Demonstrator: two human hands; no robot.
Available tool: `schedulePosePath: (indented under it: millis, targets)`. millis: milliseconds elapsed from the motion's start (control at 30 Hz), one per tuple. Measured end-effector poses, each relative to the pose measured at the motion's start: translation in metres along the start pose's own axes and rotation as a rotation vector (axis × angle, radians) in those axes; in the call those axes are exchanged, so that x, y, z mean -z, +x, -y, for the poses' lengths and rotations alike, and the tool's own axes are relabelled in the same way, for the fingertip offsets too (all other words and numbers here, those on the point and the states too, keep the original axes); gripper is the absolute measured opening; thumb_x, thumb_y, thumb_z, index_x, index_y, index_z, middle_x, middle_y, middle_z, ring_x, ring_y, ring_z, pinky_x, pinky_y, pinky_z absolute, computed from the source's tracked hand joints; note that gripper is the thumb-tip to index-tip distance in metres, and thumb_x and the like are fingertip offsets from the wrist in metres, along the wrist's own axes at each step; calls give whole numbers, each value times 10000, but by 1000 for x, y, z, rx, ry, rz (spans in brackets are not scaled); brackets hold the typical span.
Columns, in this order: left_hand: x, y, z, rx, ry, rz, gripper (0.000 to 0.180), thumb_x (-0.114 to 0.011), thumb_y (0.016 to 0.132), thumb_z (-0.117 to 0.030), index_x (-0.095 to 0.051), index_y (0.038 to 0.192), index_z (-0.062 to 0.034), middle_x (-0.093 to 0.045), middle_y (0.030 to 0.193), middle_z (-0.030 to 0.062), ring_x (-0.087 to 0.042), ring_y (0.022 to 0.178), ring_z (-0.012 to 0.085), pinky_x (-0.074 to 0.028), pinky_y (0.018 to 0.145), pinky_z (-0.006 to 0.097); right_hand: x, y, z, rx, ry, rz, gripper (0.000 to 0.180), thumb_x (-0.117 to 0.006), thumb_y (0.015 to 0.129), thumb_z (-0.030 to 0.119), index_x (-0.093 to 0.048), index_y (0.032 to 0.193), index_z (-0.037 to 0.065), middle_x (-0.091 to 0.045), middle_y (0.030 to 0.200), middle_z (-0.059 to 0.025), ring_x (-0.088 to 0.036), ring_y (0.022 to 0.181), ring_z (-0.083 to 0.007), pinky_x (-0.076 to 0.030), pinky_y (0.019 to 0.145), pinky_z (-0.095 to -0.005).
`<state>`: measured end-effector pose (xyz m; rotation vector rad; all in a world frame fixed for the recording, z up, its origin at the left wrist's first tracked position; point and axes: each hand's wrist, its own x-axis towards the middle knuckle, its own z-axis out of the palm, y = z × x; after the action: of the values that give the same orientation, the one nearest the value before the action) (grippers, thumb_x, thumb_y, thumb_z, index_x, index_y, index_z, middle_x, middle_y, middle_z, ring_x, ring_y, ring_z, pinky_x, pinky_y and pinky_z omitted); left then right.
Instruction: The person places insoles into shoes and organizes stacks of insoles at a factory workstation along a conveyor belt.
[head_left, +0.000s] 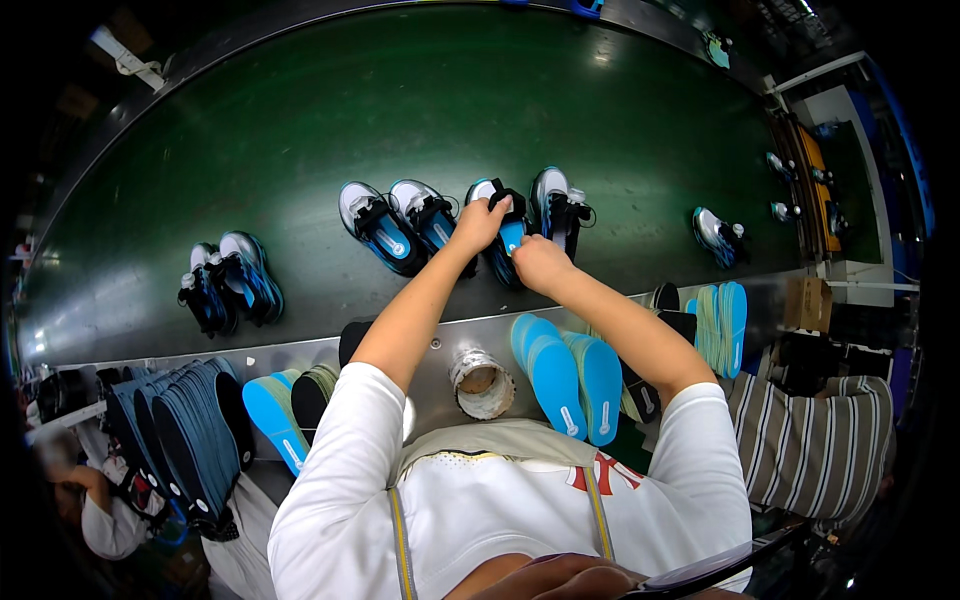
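Note:
Both my hands are on one blue, white and black shoe (497,200) standing on the dark green conveyor belt (420,110). My left hand (481,222) grips the shoe's black tongue and upper edge. My right hand (540,263) is pressed into the shoe's opening with a blue insole (511,236) showing there. Its partner shoe (556,208) stands just to the right, touching or nearly so. Two more shoes of the same kind, one (372,225) and another (428,212), stand to the left.
Another pair of shoes (226,280) sits further left on the belt, a single shoe (717,234) to the right. Blue insoles (566,370) and a tape roll (482,383) lie on the metal ledge; stacks of dark insoles (185,430) stand at lower left. Another person's striped sleeve (815,440) is at right.

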<state>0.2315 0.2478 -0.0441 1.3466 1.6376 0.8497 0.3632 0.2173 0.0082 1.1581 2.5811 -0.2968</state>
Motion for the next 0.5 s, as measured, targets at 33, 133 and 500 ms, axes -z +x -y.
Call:
schedulePosePath:
  millis: [33,133,500]
  targets:
    - [-1,1,1,4,-9,5,524,-468,755,-441,-529,663,71,-527,556,181,-533,507,241,-407,485,342,-3,3,-1,12,-3,-31,109,-503,644,75,-585,684,15,-549,794,-147,-529,784,-265,-458,654,-339]
    - [-6,7,9,14,-42,17,492,-482,758,-419,-526,668,63,-514,525,143,-506,439,200,-388,423,313,-14,14,-5,57,-8,-141,111,-486,652,79,-580,673,24,-535,784,-134,-522,779,-256,-454,654,-329]
    - [3,-1,-2,112,-205,152,413,-515,753,-378,-519,720,34,-466,488,54,-425,376,117,-335,360,254,-24,25,-20,112,-2,-153,142,-483,676,138,-565,729,34,-530,753,-110,-516,747,-245,-437,669,-320]
